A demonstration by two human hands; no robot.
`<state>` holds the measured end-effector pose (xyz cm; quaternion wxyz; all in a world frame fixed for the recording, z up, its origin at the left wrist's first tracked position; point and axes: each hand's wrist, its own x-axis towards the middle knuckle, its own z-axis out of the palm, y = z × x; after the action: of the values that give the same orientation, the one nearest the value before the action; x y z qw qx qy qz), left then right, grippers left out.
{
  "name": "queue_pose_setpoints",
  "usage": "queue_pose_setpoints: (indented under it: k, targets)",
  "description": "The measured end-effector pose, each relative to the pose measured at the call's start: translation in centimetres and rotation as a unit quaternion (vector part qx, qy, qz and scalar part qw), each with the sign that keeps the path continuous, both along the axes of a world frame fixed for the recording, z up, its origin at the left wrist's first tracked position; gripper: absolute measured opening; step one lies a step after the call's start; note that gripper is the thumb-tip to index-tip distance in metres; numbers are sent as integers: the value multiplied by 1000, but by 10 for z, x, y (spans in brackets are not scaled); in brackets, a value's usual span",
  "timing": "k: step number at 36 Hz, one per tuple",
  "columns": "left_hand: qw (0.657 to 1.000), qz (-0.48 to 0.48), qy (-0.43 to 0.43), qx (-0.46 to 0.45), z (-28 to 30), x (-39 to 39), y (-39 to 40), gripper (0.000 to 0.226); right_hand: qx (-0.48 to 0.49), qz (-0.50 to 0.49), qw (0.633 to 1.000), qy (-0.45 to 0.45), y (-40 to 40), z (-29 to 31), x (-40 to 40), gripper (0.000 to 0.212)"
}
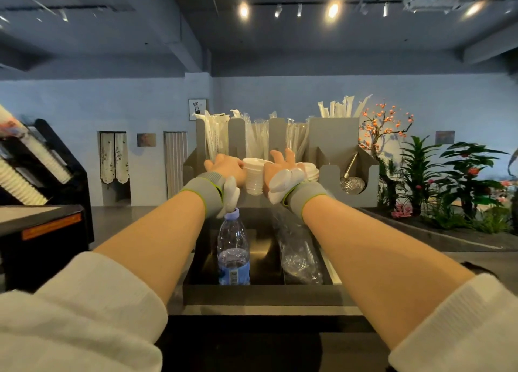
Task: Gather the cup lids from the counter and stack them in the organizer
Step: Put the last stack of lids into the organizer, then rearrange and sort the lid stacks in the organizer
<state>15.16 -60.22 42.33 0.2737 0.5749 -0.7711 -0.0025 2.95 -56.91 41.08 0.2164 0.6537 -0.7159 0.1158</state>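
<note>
Both hands reaching across the counter: left hand and right hand gripping either side of a white stack of cup lids, held just before the grey organizer, behind a water bottle.
</note>
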Motion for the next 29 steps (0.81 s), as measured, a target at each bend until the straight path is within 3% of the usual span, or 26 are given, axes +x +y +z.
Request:
queue_pose_setpoints:
  k: [3, 5, 7, 14, 21, 25, 29]
  targets:
    - [1000, 8, -9, 2, 5, -3, 6, 40, 13, 0, 998, -59, 1, -1, -3, 63]
    - [1000, 11, -4, 20, 3, -4, 9, 43, 22, -8, 998, -50, 2, -5, -5, 59]
    - [1000, 11, 15, 7, 0, -5, 13, 44, 24, -20, 999, -15, -2, -10, -7, 62]
    - [992, -45, 102, -52, -20, -6, 23, 45, -53, 48, 994, -88, -4, -26, -2, 72]
    - [993, -59, 78, -60, -50, -10, 31, 65, -76, 23, 995, -59, 11, -53, -10, 85]
    - [988, -90, 88, -84, -76, -20, 40, 65, -54, 3, 992, -115, 28, -82, -14, 79]
    - [981, -151, 84, -92, -110, -31, 52, 61, 19, -19, 990, -136, 54, -114, -18, 89]
